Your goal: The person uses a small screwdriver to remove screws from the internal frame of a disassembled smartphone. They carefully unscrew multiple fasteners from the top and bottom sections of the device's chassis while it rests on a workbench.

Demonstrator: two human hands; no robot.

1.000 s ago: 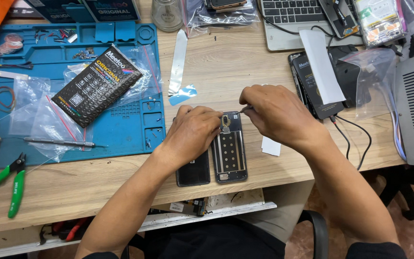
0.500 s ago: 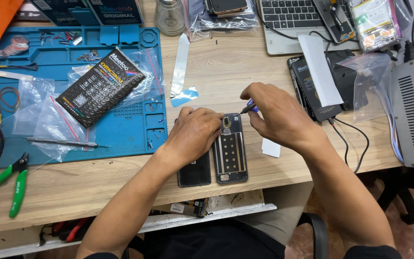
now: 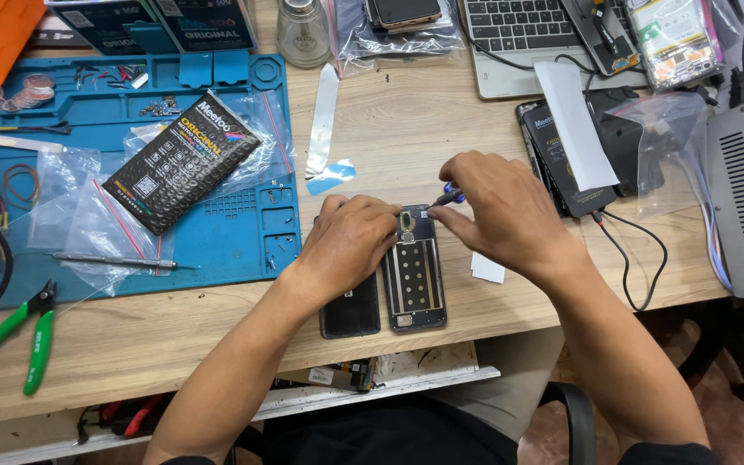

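Near the worktop's (image 3: 475, 129) front edge, an opened dark phone chassis (image 3: 414, 274) lies lengthwise toward the person; right hand (image 3: 497, 211) fingers pinch a blue-handled screwdriver (image 3: 447, 196) at its far end, left hand (image 3: 350, 241) steadies its left side, fingers curled.

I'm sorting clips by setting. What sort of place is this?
Probably a phone repair bench: an opened dark smartphone under both hands, a blue silicone repair mat and green-handled pliers.

1. The scene is being viewed from a single head-worn camera, looking steeply down.
2. The wooden desk (image 3: 406, 129) is being framed closely, at arm's length, with both forearms entering from below.
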